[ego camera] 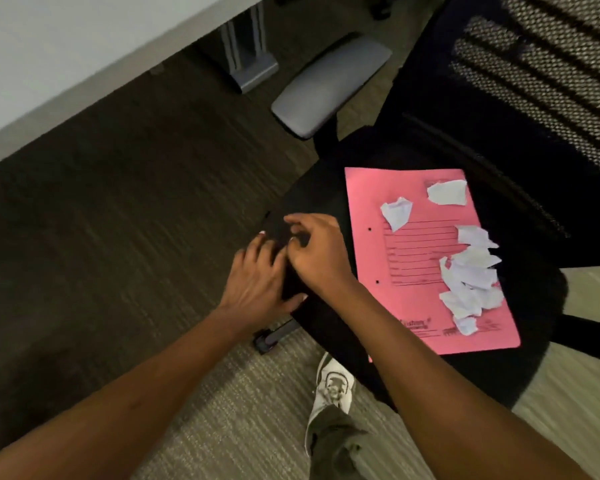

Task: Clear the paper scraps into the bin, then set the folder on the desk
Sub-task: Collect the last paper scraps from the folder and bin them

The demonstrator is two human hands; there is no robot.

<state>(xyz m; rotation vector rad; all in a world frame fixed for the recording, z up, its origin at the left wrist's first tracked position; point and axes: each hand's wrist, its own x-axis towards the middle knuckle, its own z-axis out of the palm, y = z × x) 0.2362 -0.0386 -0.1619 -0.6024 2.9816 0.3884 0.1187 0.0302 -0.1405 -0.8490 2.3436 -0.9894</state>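
Note:
A pink folder (416,258) lies flat on the black seat of an office chair (319,195). Several crumpled white paper scraps (470,275) sit on the folder, most along its right side, with two more near its top edge. My left hand (257,282) rests over the seat's left front edge, fingers spread and thumb on the seat. My right hand (321,254) hovers just beside it, left of the folder, fingers curled down onto the seat. I see nothing in either hand. No bin is in view.
The white desk (66,57) runs across the upper left, with its grey leg (248,53) behind. The chair's grey armrest (329,84) and mesh back (541,81) stand beyond the folder. My shoe (333,382) is on the carpet under the seat.

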